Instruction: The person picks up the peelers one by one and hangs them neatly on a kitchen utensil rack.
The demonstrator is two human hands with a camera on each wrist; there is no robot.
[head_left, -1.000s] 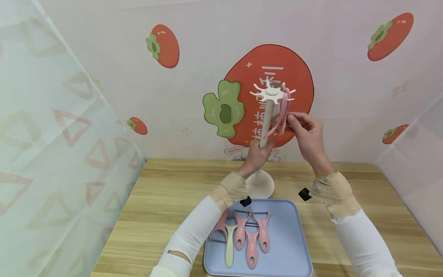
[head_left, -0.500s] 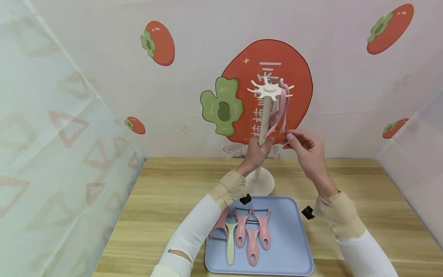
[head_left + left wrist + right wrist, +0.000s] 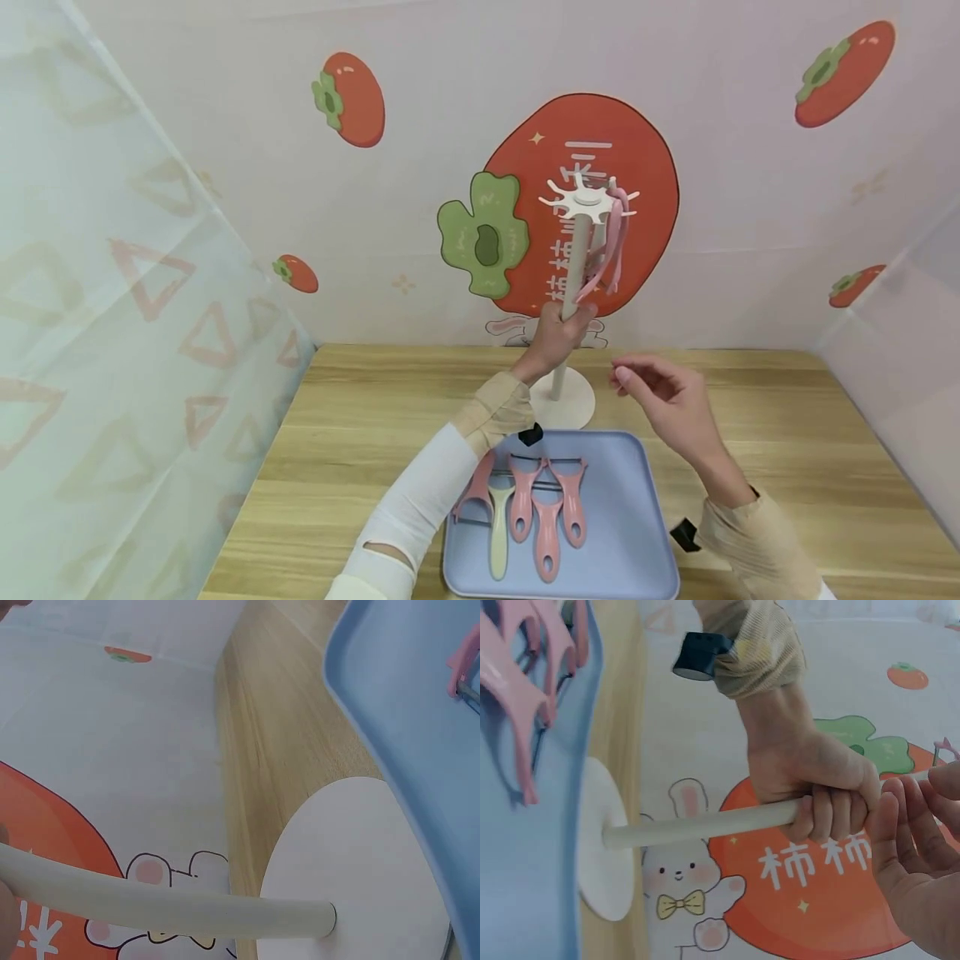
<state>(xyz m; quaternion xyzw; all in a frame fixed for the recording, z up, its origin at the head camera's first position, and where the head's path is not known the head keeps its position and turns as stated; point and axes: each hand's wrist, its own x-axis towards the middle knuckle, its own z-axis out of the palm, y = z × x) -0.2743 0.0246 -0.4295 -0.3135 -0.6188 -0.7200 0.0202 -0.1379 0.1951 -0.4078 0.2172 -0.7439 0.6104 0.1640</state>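
My left hand (image 3: 557,340) grips the pole of a white utensil stand (image 3: 577,267), below its hooked top; the right wrist view shows its fingers wrapped round the pole (image 3: 697,829). Pink peelers (image 3: 617,233) hang together on the right-hand hooks and overlap, and a pale piece behind them is partly hidden. My right hand (image 3: 671,408) is below them, right of the stand's round base (image 3: 579,402), apart from the stand. Its fingers are loosely bent and hold nothing visible. Several pink peelers (image 3: 547,542) and a cream peeler (image 3: 498,533) lie in a light blue tray (image 3: 626,521).
The tray sits on the wooden table (image 3: 360,408), in front of the stand. Behind stands a printed backdrop with a large red persimmon (image 3: 652,167). A pale fabric wall (image 3: 112,333) rises at the left.
My right hand has let go of the hanging pink peeler and moved down towards the table. My left hand still grips the pole in the same place.
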